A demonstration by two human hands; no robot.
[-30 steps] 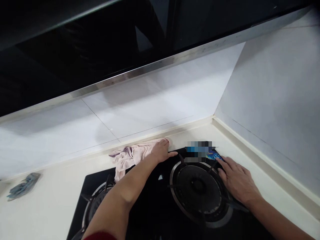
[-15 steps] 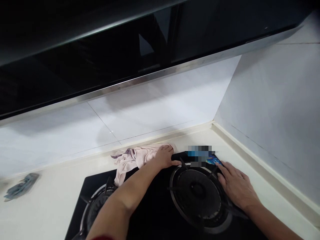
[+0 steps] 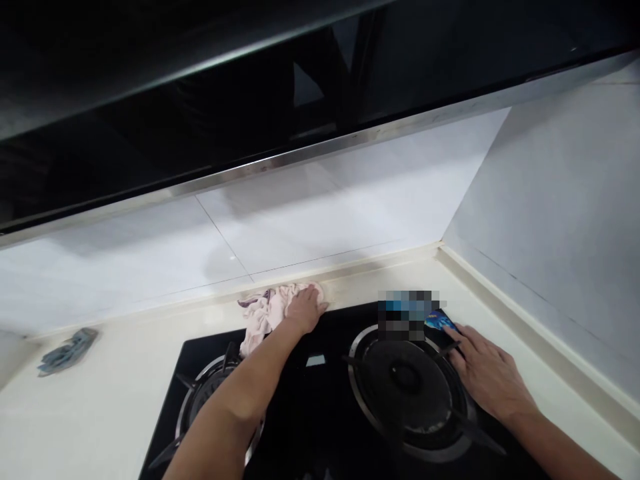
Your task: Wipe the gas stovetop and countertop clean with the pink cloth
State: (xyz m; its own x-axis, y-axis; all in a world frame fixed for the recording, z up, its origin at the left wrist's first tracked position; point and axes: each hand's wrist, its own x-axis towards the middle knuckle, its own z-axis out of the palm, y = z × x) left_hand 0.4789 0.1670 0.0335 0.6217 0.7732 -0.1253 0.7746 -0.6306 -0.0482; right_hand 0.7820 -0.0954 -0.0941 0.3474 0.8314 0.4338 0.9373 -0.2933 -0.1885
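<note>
My left hand [image 3: 304,309] presses a crumpled pale pink cloth [image 3: 273,310] onto the strip of counter behind the stove, its fingers closed over the cloth's right end. Part of the cloth drapes over the rear edge of the black gas stove [image 3: 305,407]. At the stove's right edge, my right hand [image 3: 493,370] lies with fingers stretched out and nothing held. Its fingertips are close to a blue printed label [image 3: 440,320] at the back right corner. Beside that hand is the right burner [image 3: 405,380]; my left forearm partly covers the left burner [image 3: 207,387].
A grey-blue folded cloth [image 3: 69,352] lies on the pale counter [image 3: 95,413] at the left. Overhead, a dark range hood [image 3: 225,120] spans the view. White wall panels [image 3: 345,207] meet in a corner behind the stove. Pixelation hides something near the label.
My left hand has slid left along the back edge, bunching the pink cloth. The right hand keeps its place by the stove's right edge, while the camera view has shifted slightly.
</note>
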